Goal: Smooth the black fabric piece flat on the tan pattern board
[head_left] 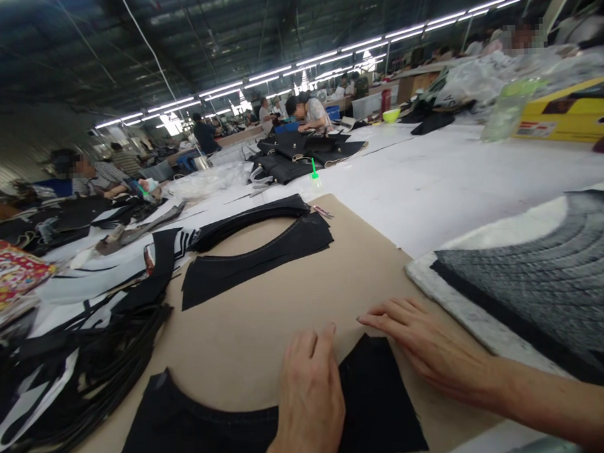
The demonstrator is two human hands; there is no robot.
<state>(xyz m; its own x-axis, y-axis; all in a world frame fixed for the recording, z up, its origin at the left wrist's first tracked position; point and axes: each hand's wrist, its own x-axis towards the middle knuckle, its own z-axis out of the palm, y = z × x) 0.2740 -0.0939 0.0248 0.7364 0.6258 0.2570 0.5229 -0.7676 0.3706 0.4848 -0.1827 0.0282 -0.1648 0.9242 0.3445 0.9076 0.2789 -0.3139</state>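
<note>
A black fabric piece (382, 390) with a deep curved cut-out lies on a tan board (266, 321) in front of me. My left hand (311, 386) rests on top of this fabric at the curved edge, fingers forward and slightly bent, thumb hidden. At the fabric's upper right corner, my right hand (412, 338) reaches in from the right with its fingers stretched out, low over the board. Whether its fingertips touch the cloth is hard to tell. Farther up the board sit more curved black fabric pieces (253, 258), stacked, with small red-handled snips (323, 212) beside them.
Black and white strips (98, 369) pile up on the left. A padded grey stack (544, 276) flanks my right arm. Beyond the board stand a green-tipped bottle (314, 176), black bag pieces (299, 153) and a yellow box (567, 118). Co-workers sit at tables behind.
</note>
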